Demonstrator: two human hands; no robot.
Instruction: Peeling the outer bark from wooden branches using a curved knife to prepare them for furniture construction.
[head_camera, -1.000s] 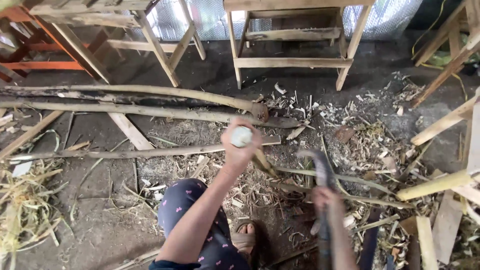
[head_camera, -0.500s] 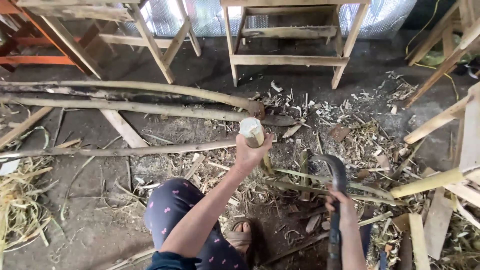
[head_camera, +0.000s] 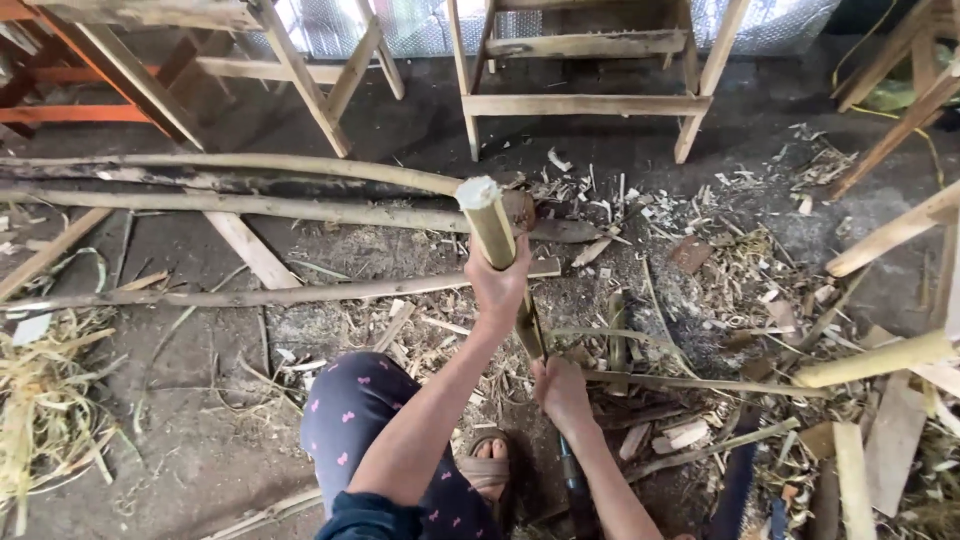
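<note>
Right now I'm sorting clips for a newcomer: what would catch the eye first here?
The left hand grips a pale bamboo stick upright at the centre, its cut top towards the camera. Just below, the right hand holds a dark-handled tool at the stick's base. Wood chips litter the ground to the right.

I see no packages, labels, signs or screens anywhere around me here.
</note>
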